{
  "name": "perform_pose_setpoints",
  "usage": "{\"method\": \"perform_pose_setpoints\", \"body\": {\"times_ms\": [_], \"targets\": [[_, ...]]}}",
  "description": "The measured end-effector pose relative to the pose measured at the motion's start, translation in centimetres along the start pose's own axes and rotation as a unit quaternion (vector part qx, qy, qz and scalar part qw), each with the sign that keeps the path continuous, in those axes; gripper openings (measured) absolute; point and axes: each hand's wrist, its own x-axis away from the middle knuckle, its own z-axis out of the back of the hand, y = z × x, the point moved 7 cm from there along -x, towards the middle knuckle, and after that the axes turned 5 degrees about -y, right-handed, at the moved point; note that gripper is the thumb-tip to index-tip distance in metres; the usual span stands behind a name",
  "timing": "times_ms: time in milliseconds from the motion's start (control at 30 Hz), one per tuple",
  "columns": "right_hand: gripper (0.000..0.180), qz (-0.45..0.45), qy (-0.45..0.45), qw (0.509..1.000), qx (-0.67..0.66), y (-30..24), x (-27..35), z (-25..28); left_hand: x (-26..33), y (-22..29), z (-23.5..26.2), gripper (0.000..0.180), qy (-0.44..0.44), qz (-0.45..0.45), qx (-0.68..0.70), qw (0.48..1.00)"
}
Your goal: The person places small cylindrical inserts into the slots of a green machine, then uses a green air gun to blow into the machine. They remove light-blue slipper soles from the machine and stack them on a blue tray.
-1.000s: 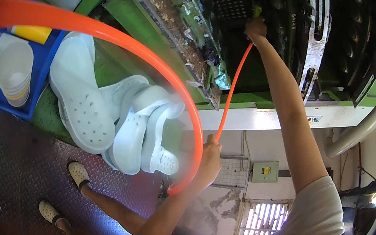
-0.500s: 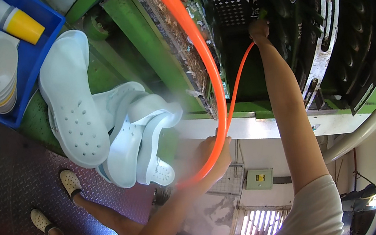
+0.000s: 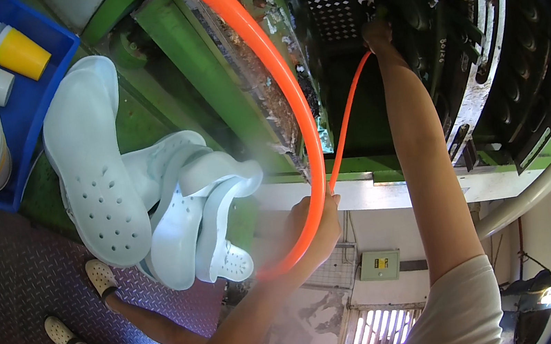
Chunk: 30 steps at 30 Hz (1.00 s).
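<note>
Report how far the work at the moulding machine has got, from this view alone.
Done: several pale clogs lie piled on the green machine bed. In hand: the right hand holds the end of the orange hose up inside the dark open mould, while the left hand grips the hose lower down at its loop. Left: the picture does not show what remains inside the mould.
</note>
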Motion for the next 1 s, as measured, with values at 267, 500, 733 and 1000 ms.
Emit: {"method": "perform_pose_setpoints", "body": {"times_ms": [267, 500, 733, 1000], "targets": [[0.022, 0.202, -0.085, 0.894, 0.391, -1.1, -0.2, -4.4, 0.5, -1.1, -0.7, 0.023, 0.006, -0.008, 0.011, 1.0], [0.016, 0.127, -0.089, 0.926, 0.343, -1.5, 4.0, -1.9, 2.8, -0.6, -0.9, 0.022, -0.009, -0.007, -0.014, 1.0], [0.033, 0.043, -0.015, 0.999, 0.021, 0.2, 2.6, -0.9, 2.0, -0.3, 0.2, 0.022, 0.035, -0.039, 0.002, 0.999], [0.03, 0.013, 0.02, 1.0, 0.001, 0.1, -2.3, -1.6, -1.6, -0.2, 0.1, 0.023, 0.002, -0.011, 0.027, 1.0]]}}
